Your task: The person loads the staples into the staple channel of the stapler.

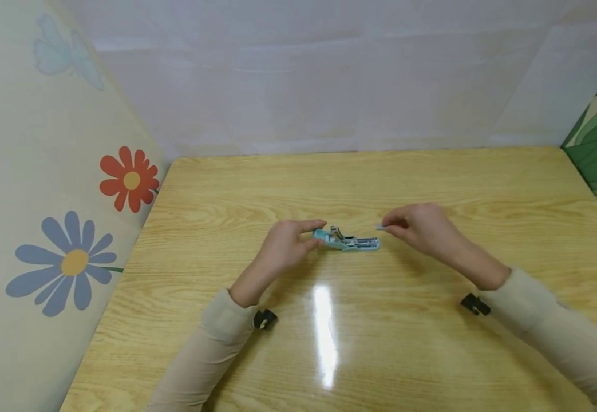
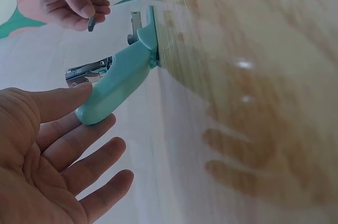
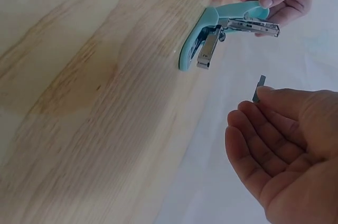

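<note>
An opened turquoise stapler [image 2: 119, 84] stands tilted on a wood-grain table [image 1: 391, 332], one end raised and the opposite end meeting the surface; two metal arms project from its body. The left hand [image 1: 287, 246] pinches the raised end between thumb and fingers, its outer fingers spread apart. The right hand [image 1: 426, 230], near the stapler but not touching it, pinches a short grey staple strip [image 3: 259, 87] between thumb and fingertip, the other fingers curled.

Soft, even light; a white glare streak [image 1: 325, 337] on the glossy table [image 1: 406, 343]; faint shadows; wrist views dimmer, hazier.
</note>
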